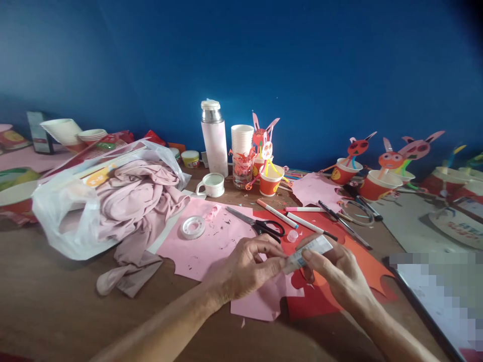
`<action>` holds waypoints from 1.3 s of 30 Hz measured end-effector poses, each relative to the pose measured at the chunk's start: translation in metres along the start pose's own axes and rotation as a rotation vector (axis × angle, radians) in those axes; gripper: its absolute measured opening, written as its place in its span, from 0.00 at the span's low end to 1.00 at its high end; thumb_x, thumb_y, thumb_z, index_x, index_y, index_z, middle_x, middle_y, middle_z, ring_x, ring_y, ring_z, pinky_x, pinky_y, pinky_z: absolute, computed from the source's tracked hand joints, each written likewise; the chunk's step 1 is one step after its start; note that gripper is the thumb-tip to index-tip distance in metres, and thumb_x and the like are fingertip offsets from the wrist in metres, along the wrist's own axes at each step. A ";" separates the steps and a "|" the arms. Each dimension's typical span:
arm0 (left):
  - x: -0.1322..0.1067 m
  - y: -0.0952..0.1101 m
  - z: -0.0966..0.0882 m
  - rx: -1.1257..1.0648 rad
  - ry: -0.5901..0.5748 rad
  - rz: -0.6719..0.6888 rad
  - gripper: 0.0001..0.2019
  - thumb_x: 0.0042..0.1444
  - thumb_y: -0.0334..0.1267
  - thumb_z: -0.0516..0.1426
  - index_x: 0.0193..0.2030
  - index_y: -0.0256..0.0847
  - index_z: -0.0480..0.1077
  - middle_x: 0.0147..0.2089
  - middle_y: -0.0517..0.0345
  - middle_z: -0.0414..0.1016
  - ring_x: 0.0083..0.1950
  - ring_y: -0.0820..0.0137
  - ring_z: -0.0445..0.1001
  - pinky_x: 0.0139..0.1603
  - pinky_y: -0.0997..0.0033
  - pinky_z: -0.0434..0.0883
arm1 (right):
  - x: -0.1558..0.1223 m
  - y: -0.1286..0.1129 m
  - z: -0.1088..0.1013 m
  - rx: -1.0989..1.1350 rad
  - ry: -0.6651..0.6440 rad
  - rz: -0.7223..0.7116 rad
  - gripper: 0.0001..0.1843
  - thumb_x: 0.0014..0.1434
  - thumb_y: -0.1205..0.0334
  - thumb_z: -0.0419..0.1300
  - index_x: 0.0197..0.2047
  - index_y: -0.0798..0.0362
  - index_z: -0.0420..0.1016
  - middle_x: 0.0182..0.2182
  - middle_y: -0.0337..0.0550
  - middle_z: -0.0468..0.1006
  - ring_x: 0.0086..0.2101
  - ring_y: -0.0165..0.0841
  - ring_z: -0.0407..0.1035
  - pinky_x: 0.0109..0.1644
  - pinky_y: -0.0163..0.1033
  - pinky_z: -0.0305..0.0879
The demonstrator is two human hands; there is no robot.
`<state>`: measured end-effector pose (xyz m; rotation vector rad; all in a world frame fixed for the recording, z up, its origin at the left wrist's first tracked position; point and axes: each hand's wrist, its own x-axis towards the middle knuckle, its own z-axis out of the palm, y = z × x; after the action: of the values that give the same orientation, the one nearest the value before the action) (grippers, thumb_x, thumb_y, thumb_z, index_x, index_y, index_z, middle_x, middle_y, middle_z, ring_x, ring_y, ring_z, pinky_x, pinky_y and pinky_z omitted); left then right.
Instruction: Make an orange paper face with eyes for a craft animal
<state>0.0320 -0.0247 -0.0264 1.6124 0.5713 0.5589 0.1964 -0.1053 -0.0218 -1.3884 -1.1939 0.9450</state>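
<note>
My left hand (251,266) and my right hand (335,269) both grip a small white and blue tube (307,254), probably glue, over the paper. My left fingertips pinch its near end, and my right thumb and fingers hold its body. Under my hands lie a sheet of pink paper (204,246) and a cut sheet of red paper (320,296). Black-handled scissors (260,226) rest just beyond my left hand. A roll of clear tape (192,227) lies further left on the pink paper, and a small translucent pink cap (292,236) sits near my right hand.
Several felt-tip markers (277,213) lie beyond my hands. A plastic bag with pink cloth (132,201) fills the left. At the back stand a white thermos (214,138) and stacked paper cups (242,141). Decorated paper-cup figures (377,183) line the right, before a blue wall (241,60).
</note>
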 end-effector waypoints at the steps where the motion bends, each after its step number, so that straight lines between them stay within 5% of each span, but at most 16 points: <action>1: 0.001 0.000 0.000 -0.031 -0.007 -0.005 0.08 0.50 0.39 0.58 0.31 0.37 0.76 0.37 0.54 0.70 0.35 0.71 0.66 0.29 0.74 0.60 | 0.001 0.001 -0.001 0.022 -0.018 0.004 0.15 0.54 0.51 0.57 0.26 0.56 0.70 0.15 0.37 0.70 0.17 0.30 0.67 0.21 0.34 0.64; 6: 0.003 0.000 0.004 -0.150 0.024 -0.084 0.12 0.49 0.43 0.57 0.25 0.34 0.72 0.28 0.57 0.67 0.27 0.75 0.62 0.27 0.75 0.59 | 0.001 0.000 -0.002 0.095 -0.061 0.003 0.13 0.54 0.53 0.58 0.29 0.55 0.69 0.17 0.36 0.70 0.17 0.29 0.66 0.21 0.34 0.65; 13: 0.004 0.007 0.007 -0.136 0.231 -0.316 0.14 0.47 0.46 0.55 0.28 0.35 0.72 0.23 0.62 0.63 0.20 0.78 0.60 0.21 0.76 0.56 | -0.005 -0.004 -0.001 -0.221 0.206 -0.279 0.06 0.55 0.60 0.57 0.34 0.53 0.72 0.18 0.37 0.74 0.18 0.31 0.70 0.21 0.33 0.69; 19: 0.002 0.010 0.009 -0.165 0.220 -0.322 0.15 0.48 0.46 0.54 0.23 0.36 0.69 0.22 0.62 0.63 0.20 0.78 0.60 0.25 0.74 0.59 | -0.005 0.003 0.001 -0.546 0.153 -0.586 0.08 0.54 0.67 0.55 0.38 0.48 0.69 0.21 0.35 0.77 0.17 0.29 0.71 0.20 0.31 0.68; 25: 0.000 0.007 0.007 -0.277 0.153 -0.241 0.18 0.50 0.48 0.52 0.32 0.34 0.73 0.30 0.54 0.67 0.30 0.71 0.64 0.28 0.72 0.61 | -0.002 0.005 0.002 -0.746 0.204 -0.719 0.08 0.55 0.66 0.55 0.40 0.48 0.67 0.24 0.36 0.79 0.21 0.29 0.72 0.26 0.32 0.69; 34: 0.004 -0.005 0.007 -0.222 0.150 -0.205 0.22 0.52 0.52 0.50 0.35 0.34 0.75 0.33 0.49 0.70 0.33 0.69 0.64 0.27 0.73 0.62 | -0.003 0.009 0.001 -0.830 0.217 -0.704 0.09 0.58 0.64 0.55 0.43 0.48 0.68 0.29 0.40 0.80 0.26 0.32 0.75 0.28 0.34 0.70; 39: 0.000 0.003 0.006 -0.271 0.102 -0.131 0.20 0.54 0.50 0.50 0.37 0.36 0.75 0.37 0.50 0.69 0.36 0.69 0.63 0.28 0.75 0.62 | -0.004 0.003 0.001 -0.814 0.222 -0.676 0.08 0.58 0.64 0.54 0.43 0.48 0.68 0.25 0.38 0.79 0.19 0.29 0.72 0.23 0.32 0.68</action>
<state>0.0362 -0.0290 -0.0238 1.2869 0.6428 0.5956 0.1950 -0.1092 -0.0250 -1.4612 -1.7986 -0.2078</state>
